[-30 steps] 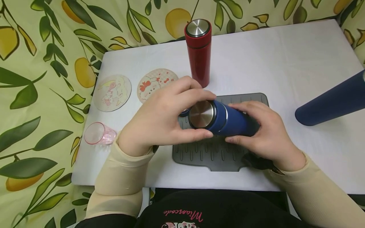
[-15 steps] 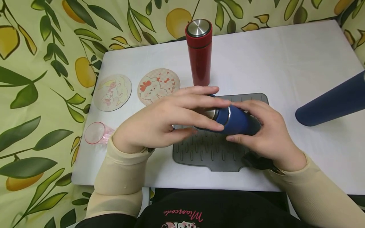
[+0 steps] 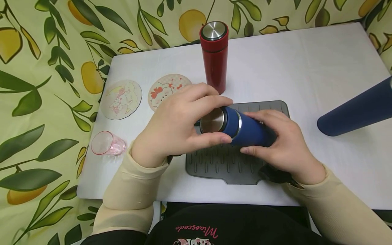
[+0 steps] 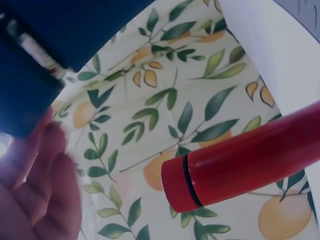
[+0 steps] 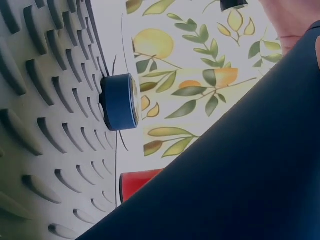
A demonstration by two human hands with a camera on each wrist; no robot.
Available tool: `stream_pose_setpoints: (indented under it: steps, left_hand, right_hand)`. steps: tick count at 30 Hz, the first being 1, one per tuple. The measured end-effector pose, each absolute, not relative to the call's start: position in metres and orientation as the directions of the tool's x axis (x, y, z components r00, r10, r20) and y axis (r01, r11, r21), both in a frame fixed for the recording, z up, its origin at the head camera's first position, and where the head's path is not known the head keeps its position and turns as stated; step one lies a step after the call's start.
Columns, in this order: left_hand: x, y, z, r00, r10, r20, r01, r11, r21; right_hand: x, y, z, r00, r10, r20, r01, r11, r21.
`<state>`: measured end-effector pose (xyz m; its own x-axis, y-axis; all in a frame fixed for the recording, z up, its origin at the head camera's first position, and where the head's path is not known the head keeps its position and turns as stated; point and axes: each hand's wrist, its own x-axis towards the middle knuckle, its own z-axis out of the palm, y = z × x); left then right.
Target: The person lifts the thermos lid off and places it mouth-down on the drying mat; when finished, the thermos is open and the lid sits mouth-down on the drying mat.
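Observation:
A blue thermos [image 3: 251,131] with a steel-topped end [image 3: 212,120] is held tilted over a grey ridged mat [image 3: 226,166]. My right hand [image 3: 284,139] grips its lower body, thumb in front and fingers behind. At the top end, my left hand [image 3: 180,122] holds the lid area between thumb and fingers. In the left wrist view, curled fingers [image 4: 50,175] touch the thermos's blue upper part [image 4: 30,90]. A separate short blue cap [image 5: 120,102] sits on the mat in the right wrist view; my left hand mostly hides it from the head camera.
Behind the mat stands a red thermos [image 3: 215,64]. Two round printed coasters [image 3: 120,99] and a small pink glass [image 3: 108,143] are on the left of the white table [image 3: 291,68]. A tall dark-blue cylinder [image 3: 358,107] at the right is cut off by the frame.
My left hand's fingers came off the lid end, straightened across it half a second ago, and now hold round it again. The thermos shifted slightly left; my right hand kept its grip.

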<state>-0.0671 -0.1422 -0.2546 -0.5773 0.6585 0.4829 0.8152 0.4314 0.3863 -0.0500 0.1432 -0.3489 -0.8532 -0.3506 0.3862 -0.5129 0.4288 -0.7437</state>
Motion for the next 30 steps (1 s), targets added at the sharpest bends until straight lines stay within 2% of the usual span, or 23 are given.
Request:
stream_pose_setpoints:
  steps: [2,6,8,10,17,21,25,28,30]
  left_hand:
    - [-0.068,-0.146,-0.253,-0.553,0.693,0.463,0.820,0.355,0.448]
    - [-0.069,-0.153,-0.249,-0.450,0.788,0.421,0.797,0.141,0.588]
    - [-0.070,-0.154,-0.248,-0.415,0.812,0.410,0.785,0.091,0.613]
    - [-0.071,-0.154,-0.248,-0.405,0.817,0.410,0.790,0.087,0.607]
    - [-0.072,-0.154,-0.250,-0.475,0.782,0.402,0.793,0.183,0.580]
    - [-0.071,-0.153,-0.250,-0.551,0.738,0.390,0.787,0.302,0.538]
    - [-0.071,-0.149,-0.255,-0.609,0.656,0.447,0.786,0.421,0.452]
    - [-0.071,-0.149,-0.256,-0.618,0.637,0.460,0.783,0.446,0.434]
    - [-0.071,-0.153,-0.254,-0.600,0.671,0.436,0.788,0.400,0.469]
  right_hand:
    - [-0.050,0.144,-0.349,-0.861,-0.341,0.377,-0.499,0.429,-0.753]
    - [-0.050,0.145,-0.348,-0.877,-0.316,0.361,-0.471,0.424,-0.774]
    - [-0.051,0.146,-0.348,-0.882,-0.308,0.357,-0.463,0.421,-0.780]
    - [-0.051,0.146,-0.348,-0.883,-0.306,0.356,-0.461,0.421,-0.781]
    - [-0.050,0.144,-0.349,-0.874,-0.329,0.357,-0.474,0.422,-0.772]
    - [-0.049,0.143,-0.349,-0.869,-0.347,0.353,-0.484,0.446,-0.753]
    - [-0.048,0.141,-0.348,-0.871,-0.360,0.334,-0.477,0.462,-0.747]
    - [-0.048,0.141,-0.348,-0.872,-0.355,0.337,-0.477,0.460,-0.749]
    - [-0.049,0.142,-0.349,-0.874,-0.345,0.342,-0.475,0.459,-0.751]
